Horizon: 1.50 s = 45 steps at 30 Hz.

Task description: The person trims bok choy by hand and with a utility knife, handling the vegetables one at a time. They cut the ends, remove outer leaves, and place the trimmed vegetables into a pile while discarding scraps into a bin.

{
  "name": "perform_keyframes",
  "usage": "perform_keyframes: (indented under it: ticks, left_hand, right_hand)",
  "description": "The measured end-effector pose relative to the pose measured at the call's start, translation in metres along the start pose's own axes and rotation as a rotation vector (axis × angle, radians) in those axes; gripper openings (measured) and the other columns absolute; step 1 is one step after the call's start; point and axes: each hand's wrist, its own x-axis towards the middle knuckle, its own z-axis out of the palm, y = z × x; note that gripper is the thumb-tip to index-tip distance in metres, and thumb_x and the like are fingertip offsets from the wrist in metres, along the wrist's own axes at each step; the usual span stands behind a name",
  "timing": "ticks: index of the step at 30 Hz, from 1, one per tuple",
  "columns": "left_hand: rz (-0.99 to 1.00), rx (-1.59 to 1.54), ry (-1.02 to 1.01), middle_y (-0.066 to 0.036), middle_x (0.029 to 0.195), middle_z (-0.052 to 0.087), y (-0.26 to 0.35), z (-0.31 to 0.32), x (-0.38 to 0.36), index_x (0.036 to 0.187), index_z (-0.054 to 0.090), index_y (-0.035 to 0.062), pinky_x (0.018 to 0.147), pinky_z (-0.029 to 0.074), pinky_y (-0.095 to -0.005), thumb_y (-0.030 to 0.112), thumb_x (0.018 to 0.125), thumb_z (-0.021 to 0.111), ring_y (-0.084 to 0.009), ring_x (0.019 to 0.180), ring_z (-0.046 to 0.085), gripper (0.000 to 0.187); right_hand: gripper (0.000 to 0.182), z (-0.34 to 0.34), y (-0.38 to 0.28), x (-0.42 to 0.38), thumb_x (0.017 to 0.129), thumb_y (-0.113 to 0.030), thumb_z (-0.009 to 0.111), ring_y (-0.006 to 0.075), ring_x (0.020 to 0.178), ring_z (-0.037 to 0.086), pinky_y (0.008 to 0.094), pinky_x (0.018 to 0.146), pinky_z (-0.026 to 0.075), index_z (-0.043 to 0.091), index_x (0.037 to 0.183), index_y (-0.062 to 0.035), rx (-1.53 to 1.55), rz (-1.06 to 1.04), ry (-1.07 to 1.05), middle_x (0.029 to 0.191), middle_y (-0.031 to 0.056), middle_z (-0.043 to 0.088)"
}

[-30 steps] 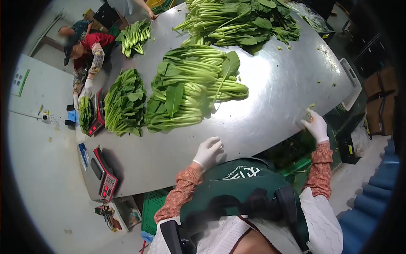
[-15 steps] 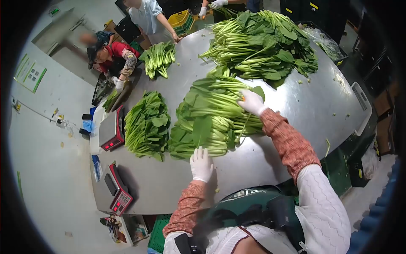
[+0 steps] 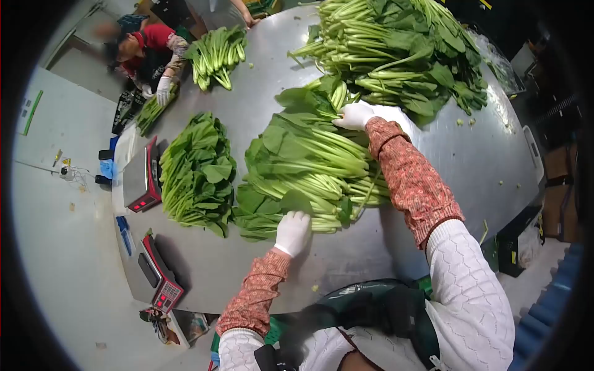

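Note:
A broad pile of leafy greens [image 3: 297, 161] with pale green stems lies on the metal table in front of me. My left hand [image 3: 292, 233], white-gloved, is at the pile's near edge with its fingers curled against a loose leaf [image 3: 296, 201]. Over the pile's far side, my gloved right hand [image 3: 355, 115] has its fingers closed at the stems of some greens [image 3: 337, 93]; the exact grip is partly hidden. Beyond it rises a larger heap of the same greens [image 3: 402, 55]. To the left lies a separate bundle of greens [image 3: 199, 176].
Two red scales [image 3: 143, 179] [image 3: 158, 272] stand along the table's left edge. A smaller bunch of greens [image 3: 216, 55] lies farther off. At the far left a co-worker [image 3: 151, 52] in gloves handles greens. Stem scraps dot the metal table [image 3: 458, 167] on the right.
My right hand has moved away from me and left, to the pile's far side. My left hand's fingers, extended before, are now curled. The whole view has shifted.

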Motion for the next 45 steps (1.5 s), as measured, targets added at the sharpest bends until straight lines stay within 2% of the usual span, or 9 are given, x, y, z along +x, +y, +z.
perform_keyframes:
  ticks: [12, 16, 19, 23, 25, 38, 41, 43, 45]
  left_hand:
    - [-0.077, -0.163, -0.018, -0.011, 0.084, 0.059, 0.126, 0.026, -0.075, 0.098, 0.061, 0.0082, 0.067, 0.049, -0.0424, 0.030, 0.071, 0.076, -0.0313, 0.079, 0.058, 0.038]
    - [-0.146, -0.248, -0.029, -0.011, 0.086, 0.062, 0.133, 0.010, -0.093, 0.102, 0.064, 0.0076, 0.074, 0.049, -0.0436, 0.028, 0.072, 0.077, -0.0331, 0.081, 0.059, 0.039]
    - [-0.153, -0.380, 0.062, -0.011, 0.096, 0.067, 0.130, -0.015, -0.097, 0.104, 0.068, 0.0069, 0.086, 0.049, -0.0411, 0.026, 0.076, 0.075, -0.0323, 0.092, 0.062, 0.035]
    - [-0.195, -0.484, 0.133, -0.011, 0.098, 0.069, 0.133, -0.039, -0.102, 0.102, 0.069, 0.0068, 0.085, 0.051, -0.0387, 0.023, 0.079, 0.074, -0.0299, 0.094, 0.065, 0.029]
    - [-0.157, -0.502, 0.167, -0.011, 0.102, 0.069, 0.131, -0.044, -0.100, 0.107, 0.069, 0.0063, 0.082, 0.053, -0.0357, 0.019, 0.079, 0.077, -0.0281, 0.093, 0.066, 0.032]
    - [-0.016, -0.444, 0.324, -0.011, 0.102, 0.070, 0.142, -0.093, -0.082, 0.106, 0.069, 0.0052, 0.083, 0.052, -0.0351, 0.012, 0.079, 0.076, -0.0276, 0.094, 0.066, 0.028]
    - [0.026, -0.427, 0.391, -0.011, 0.102, 0.070, 0.140, -0.103, -0.079, 0.105, 0.070, 0.0059, 0.084, 0.051, -0.0354, 0.011, 0.079, 0.076, -0.0275, 0.094, 0.066, 0.027]
    - [0.059, -0.255, 0.506, -0.011, 0.107, 0.069, 0.140, -0.114, -0.070, 0.111, 0.067, 0.0071, 0.089, 0.049, -0.0375, 0.009, 0.076, 0.076, -0.0280, 0.099, 0.064, 0.036]
    - [0.106, -0.066, 0.710, -0.010, 0.117, 0.063, 0.159, -0.140, -0.057, 0.118, 0.064, 0.0077, 0.096, 0.045, -0.0410, 0.010, 0.074, 0.077, -0.0282, 0.108, 0.060, 0.047]
  right_hand:
    - [0.048, 0.024, -0.029, -0.130, 0.082, -0.047, 0.062, 0.0342, 0.095, 0.068, 0.0428, 0.087, 0.052, 0.071, 0.103, -0.0043, -0.045, -0.166, -0.131, 0.102, 0.0190, 0.071]
    - [0.037, 0.048, -0.010, -0.170, 0.086, -0.037, 0.062, 0.0318, 0.096, 0.067, 0.0417, 0.085, 0.052, 0.070, 0.108, -0.0086, 0.170, -0.189, 0.340, 0.103, 0.0143, 0.071]
    - [0.029, 0.013, -0.030, -0.251, 0.085, -0.033, 0.065, 0.0290, 0.091, 0.068, 0.0399, 0.081, 0.053, 0.068, 0.106, -0.0119, 0.209, 0.016, 0.417, 0.100, 0.0103, 0.072]
    - [0.035, 0.049, -0.030, -0.314, 0.080, -0.032, 0.074, 0.0283, 0.088, 0.068, 0.0395, 0.077, 0.054, 0.065, 0.106, -0.0111, 0.132, -0.158, 0.355, 0.095, 0.0076, 0.067]
    - [0.028, 0.076, -0.034, -0.321, 0.078, -0.028, 0.070, 0.0322, 0.083, 0.067, 0.0454, 0.072, 0.053, 0.061, 0.102, -0.0135, 0.001, -0.112, 0.339, 0.100, 0.0108, 0.061]
    - [0.028, 0.101, -0.032, -0.313, 0.080, -0.028, 0.069, 0.0346, 0.084, 0.066, 0.0427, 0.075, 0.052, 0.059, 0.096, -0.0074, 0.171, -0.068, 0.473, 0.091, 0.0124, 0.067]
    - [0.024, 0.072, -0.046, -0.329, 0.079, -0.025, 0.069, 0.0272, 0.074, 0.065, 0.0378, 0.072, 0.051, 0.061, 0.087, -0.0047, 0.565, -0.105, 0.494, 0.080, 0.0115, 0.066]
    - [0.018, 0.029, -0.071, -0.353, 0.084, -0.019, 0.069, 0.0090, 0.071, 0.053, 0.0265, 0.069, 0.047, 0.065, 0.088, -0.0026, 0.788, -0.108, 0.387, 0.075, -0.0011, 0.060]
    - [0.019, -0.002, -0.092, -0.378, 0.085, -0.022, 0.071, 0.0055, 0.067, 0.049, 0.0237, 0.062, 0.043, 0.065, 0.088, -0.0042, 0.894, -0.097, 0.323, 0.073, -0.0030, 0.058]
